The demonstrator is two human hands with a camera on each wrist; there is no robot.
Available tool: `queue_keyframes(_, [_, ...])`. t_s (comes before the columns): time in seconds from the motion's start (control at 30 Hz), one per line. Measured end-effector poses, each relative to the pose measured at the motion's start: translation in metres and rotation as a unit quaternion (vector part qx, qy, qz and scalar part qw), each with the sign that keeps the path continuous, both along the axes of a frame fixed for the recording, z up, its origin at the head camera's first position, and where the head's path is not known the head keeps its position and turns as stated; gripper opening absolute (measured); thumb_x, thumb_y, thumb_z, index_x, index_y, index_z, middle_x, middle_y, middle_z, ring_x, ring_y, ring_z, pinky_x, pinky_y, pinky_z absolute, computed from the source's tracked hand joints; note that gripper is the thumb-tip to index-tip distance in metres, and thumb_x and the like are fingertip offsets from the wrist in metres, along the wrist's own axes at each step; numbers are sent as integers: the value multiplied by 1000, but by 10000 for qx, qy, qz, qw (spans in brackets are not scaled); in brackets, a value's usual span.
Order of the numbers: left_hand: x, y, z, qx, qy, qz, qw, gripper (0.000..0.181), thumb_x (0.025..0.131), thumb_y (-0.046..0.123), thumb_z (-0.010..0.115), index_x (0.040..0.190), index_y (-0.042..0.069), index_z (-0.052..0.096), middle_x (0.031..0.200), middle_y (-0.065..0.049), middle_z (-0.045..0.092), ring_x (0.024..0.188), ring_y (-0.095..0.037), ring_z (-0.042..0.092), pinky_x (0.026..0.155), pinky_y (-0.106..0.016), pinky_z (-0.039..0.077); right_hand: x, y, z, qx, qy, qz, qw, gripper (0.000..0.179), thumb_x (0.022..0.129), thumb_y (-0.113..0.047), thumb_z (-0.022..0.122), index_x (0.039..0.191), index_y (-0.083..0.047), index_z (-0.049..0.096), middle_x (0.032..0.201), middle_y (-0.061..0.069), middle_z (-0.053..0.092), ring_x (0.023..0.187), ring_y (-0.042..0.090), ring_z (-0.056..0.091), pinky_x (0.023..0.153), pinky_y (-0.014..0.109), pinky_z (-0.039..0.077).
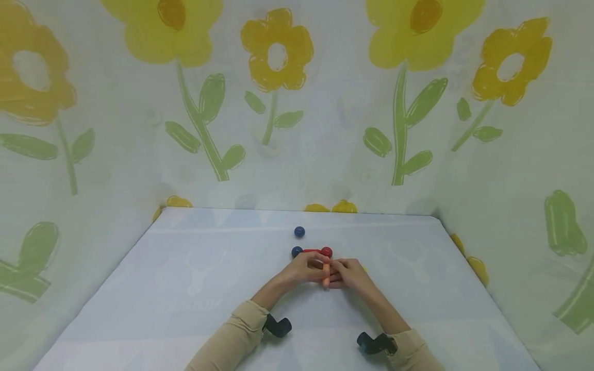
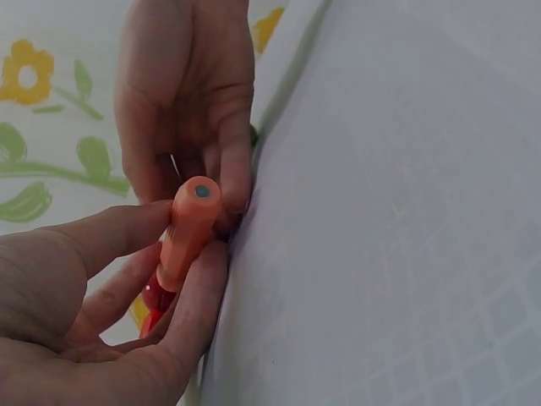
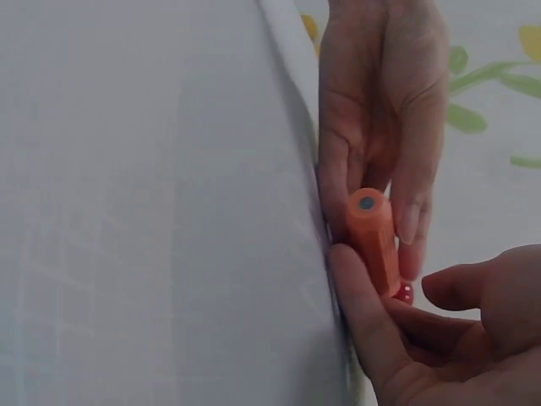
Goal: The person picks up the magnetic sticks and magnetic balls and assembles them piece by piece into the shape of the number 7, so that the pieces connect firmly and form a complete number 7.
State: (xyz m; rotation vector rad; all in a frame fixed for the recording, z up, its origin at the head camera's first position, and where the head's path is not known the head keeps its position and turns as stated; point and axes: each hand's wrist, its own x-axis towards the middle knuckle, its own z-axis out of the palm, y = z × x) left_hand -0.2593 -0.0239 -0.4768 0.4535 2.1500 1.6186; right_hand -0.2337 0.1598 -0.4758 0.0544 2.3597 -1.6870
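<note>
An orange magnetic rod (image 1: 326, 274) with a grey dot on its end points toward me. My left hand (image 1: 301, 268) pinches it between thumb and fingers. My right hand (image 1: 353, 274) is beside it; in the right wrist view its fingers (image 3: 365, 296) lie along the rod's side, while the thumb stands apart. Just beyond the hands, a red rod (image 1: 312, 251) spans between a blue ball (image 1: 297, 252) and a red ball (image 1: 327, 252). The orange rod's far end meets the red ball in the left wrist view, partly hidden by fingers.
Another blue ball (image 1: 299, 232) sits farther back on the white table (image 1: 185, 288). A bit of yellow shows behind my right hand. Flower-printed cloth (image 1: 325, 129) rises behind the table and along both sides.
</note>
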Motion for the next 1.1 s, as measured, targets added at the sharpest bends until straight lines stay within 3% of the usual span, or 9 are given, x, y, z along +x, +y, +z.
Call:
queue_keyframes(0.33, [-1, 0, 2, -124, -1, 118, 9999, 31, 85, 14, 76, 115, 11, 69, 106, -8, 69, 90, -16, 63, 79, -28, 58, 1, 16, 20, 469, 273, -316, 9980, 39, 100, -27, 56, 126, 2, 60, 100, 16, 71, 80, 20, 72, 72, 33, 60])
queue_keyframes(0.53, [-1, 1, -1, -199, -60, 214, 9996, 29, 84, 14, 76, 113, 13, 69, 106, -6, 67, 90, -17, 62, 79, -29, 57, 2, 36, 30, 520, 176, -527, 9971, 48, 99, -36, 58, 130, 1, 56, 109, 21, 69, 82, 18, 72, 74, 31, 60])
queue_keyframes(0.8, [0, 1, 0, -307, -180, 296, 9989, 30, 83, 16, 78, 112, 17, 70, 106, -3, 67, 91, -17, 62, 79, -28, 56, 10, 55, 32, 580, 250, -543, 9965, 52, 97, -37, 60, 131, 3, 55, 111, 24, 67, 81, 18, 71, 73, 32, 60])
queue_keyframes(1.1, [1, -1, 0, -232, -198, 242, 9992, 31, 84, 15, 77, 114, 16, 69, 106, -4, 66, 91, -18, 62, 80, -28, 57, 14, 63, 28, 746, 163, -684, 9947, 48, 95, -29, 64, 131, 2, 55, 98, 17, 68, 73, 16, 69, 65, 31, 60])
